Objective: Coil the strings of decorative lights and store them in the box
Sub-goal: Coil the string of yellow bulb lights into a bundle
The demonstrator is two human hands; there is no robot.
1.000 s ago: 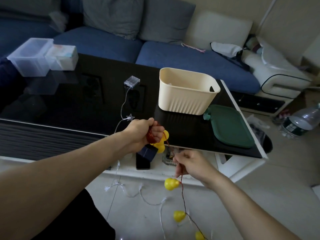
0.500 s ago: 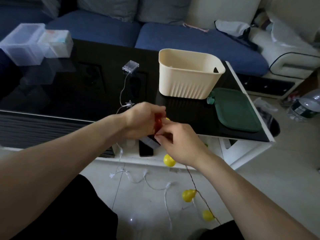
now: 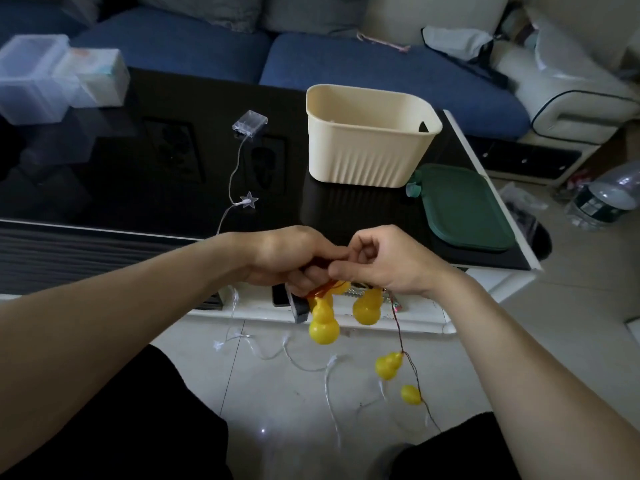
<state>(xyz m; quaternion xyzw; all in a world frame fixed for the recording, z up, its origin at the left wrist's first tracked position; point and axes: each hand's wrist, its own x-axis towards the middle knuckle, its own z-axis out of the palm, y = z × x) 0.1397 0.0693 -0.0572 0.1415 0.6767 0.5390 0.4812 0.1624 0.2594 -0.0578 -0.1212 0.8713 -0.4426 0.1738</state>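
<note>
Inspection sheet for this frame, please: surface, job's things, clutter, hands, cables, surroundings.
Surface: glossy black table, white edge.
Job's things: cream box upright on table; yellow gourd lights hang below the hands.
Clutter: green lid beside box; clear containers far left.
Hands: left hand grips coiled wire; right hand pinches it.
Cables: star light string runs from clear battery pack off the table to the floor.
Surroundings: blue sofa; bottle on floor.

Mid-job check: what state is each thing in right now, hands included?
left hand: grips coiled gourd string
right hand: pinches wire at the coil
gourd light string: partly coiled, tail hanging to floor
star light string: uncoiled, trailing off table
cream box: open, upright
green lid: off, flat beside box
</note>
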